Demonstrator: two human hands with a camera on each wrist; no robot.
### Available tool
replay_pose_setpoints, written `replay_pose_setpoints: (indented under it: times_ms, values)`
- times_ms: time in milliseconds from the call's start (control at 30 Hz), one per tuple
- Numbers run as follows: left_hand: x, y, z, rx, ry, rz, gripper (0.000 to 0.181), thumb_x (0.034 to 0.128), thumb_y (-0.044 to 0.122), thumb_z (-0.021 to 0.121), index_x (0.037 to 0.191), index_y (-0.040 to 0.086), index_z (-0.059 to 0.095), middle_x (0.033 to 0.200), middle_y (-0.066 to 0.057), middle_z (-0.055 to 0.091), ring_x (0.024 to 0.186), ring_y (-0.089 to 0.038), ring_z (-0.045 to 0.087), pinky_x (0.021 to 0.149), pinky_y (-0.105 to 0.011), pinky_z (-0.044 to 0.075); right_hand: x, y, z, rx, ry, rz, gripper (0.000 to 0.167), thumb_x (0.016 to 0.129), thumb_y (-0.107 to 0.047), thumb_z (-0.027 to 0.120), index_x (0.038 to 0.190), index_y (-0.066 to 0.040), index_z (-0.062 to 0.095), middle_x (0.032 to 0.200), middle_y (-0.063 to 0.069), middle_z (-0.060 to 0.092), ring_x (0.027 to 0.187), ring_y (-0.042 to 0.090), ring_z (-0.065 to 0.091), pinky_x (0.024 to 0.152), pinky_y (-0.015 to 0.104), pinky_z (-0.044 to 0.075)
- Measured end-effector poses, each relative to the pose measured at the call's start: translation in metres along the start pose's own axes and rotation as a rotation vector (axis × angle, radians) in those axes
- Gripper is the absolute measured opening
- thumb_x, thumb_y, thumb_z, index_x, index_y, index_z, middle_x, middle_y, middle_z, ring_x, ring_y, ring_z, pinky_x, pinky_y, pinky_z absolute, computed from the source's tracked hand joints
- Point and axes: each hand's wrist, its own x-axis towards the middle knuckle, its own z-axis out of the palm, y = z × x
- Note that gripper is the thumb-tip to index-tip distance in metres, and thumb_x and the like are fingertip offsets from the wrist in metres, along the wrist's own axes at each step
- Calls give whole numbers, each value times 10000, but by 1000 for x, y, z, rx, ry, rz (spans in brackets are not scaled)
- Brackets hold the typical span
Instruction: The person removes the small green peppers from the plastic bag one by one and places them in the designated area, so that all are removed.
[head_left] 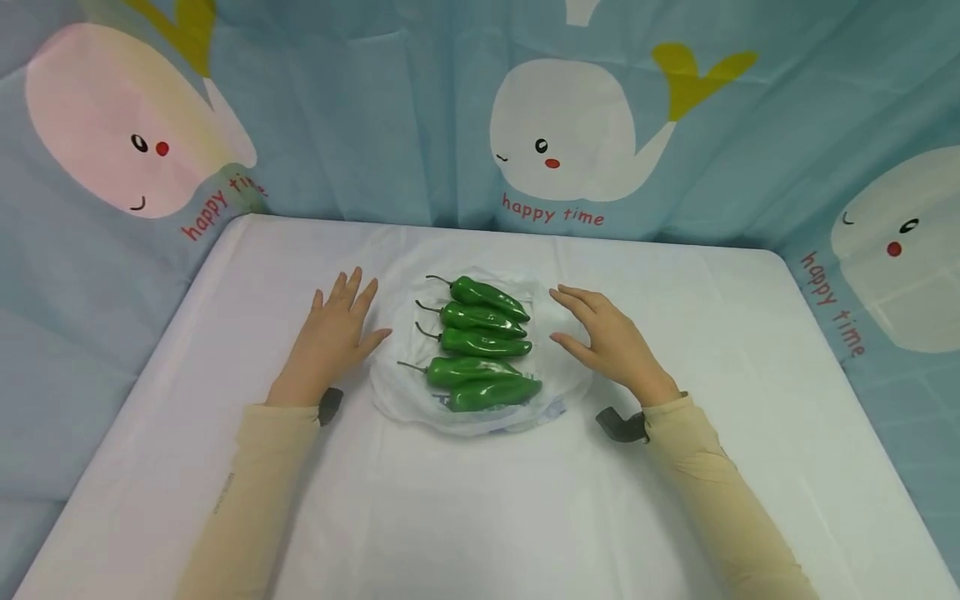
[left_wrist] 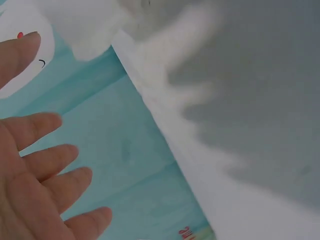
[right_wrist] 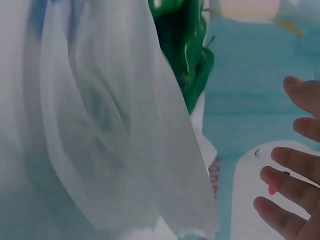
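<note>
Several green peppers [head_left: 486,342] lie in a column on a spread white plastic bag [head_left: 405,400] in the head view, most with their stems to the left. My left hand [head_left: 330,337] is beside the bag's left edge with its fingers spread, holding nothing. On the other side, my right hand [head_left: 611,337] hovers near the bag's right edge, fingers loosely extended and apart from the peppers. In the right wrist view, the bag [right_wrist: 125,150] rises in thin folds and partly hides the peppers [right_wrist: 192,55].
A white-covered table [head_left: 480,517] carries the bag. Behind it and along both sides hangs a blue curtain [head_left: 375,125] printed with whales. A dark wrist strap piece [head_left: 622,425] sticks out by the right wrist.
</note>
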Motion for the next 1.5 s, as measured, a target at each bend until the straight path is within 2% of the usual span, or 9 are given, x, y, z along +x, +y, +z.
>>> replay_pose_setpoints:
  times_ms: [133,300,433,567,767,967,1133,1300,1500]
  values:
    - [-2,5,9,-104,33,9,673,937,307,587,1432,-59,315,1502,-280,199,1381,-437,156,1071,-629,155,-5,-10,6,77,-43,16,601,857,-222,706,1384,-74,460,1371,117,476,1249,297,439,978,475,416]
    - [-5,9,17,-336,54,-13,614,967,308,540,1429,-42,338,1474,-248,303,1359,-398,262,1088,-546,227,-9,-18,17,185,-80,33,537,869,-208,694,1349,-72,496,1339,92,511,1247,265,446,999,459,400]
    - [-5,7,23,-501,35,-61,557,985,303,507,1415,-26,377,1400,-241,424,1280,-391,399,1058,-509,308,-9,-23,27,312,-72,32,459,848,-164,715,1265,-42,568,1241,79,590,1168,248,520,971,432,426]
    - [-5,3,31,-661,38,-139,482,990,283,502,1382,9,442,1323,-220,513,1184,-378,509,996,-495,395,-10,-25,38,438,-88,16,344,821,-113,737,1138,-25,638,1110,74,658,1043,222,597,897,379,481]
    - [-6,1,43,-871,105,-205,373,974,146,527,1317,-2,521,1230,-237,575,1117,-347,571,963,-432,441,-12,-29,45,532,-189,64,259,802,-99,753,1043,-42,674,1029,30,675,948,171,623,843,339,510]
    - [-6,0,49,-947,125,-250,367,936,97,590,1284,-11,551,1231,-230,578,1124,-323,572,952,-366,456,-16,-26,49,572,-205,92,267,764,-56,777,1006,-38,668,992,30,665,912,183,631,826,330,520]
    - [-4,2,50,-977,118,-277,385,916,103,625,1283,6,560,1237,-200,588,1131,-299,573,941,-302,464,-21,-21,51,587,-226,171,267,740,-108,809,952,-92,648,955,-18,650,913,161,622,837,322,510]
    - [-5,3,48,-981,119,-296,384,917,87,617,1285,-5,557,1238,-205,587,1126,-300,578,943,-309,462,-24,-16,52,620,-271,223,243,731,-149,820,908,-137,654,913,-59,651,894,127,614,832,309,505]
    - [-7,1,46,-987,110,-337,370,920,93,614,1280,25,569,1226,-185,598,1126,-273,582,953,-317,455,-22,-15,51,651,-339,229,249,754,-147,803,961,-100,673,951,-12,676,931,163,623,850,337,507]
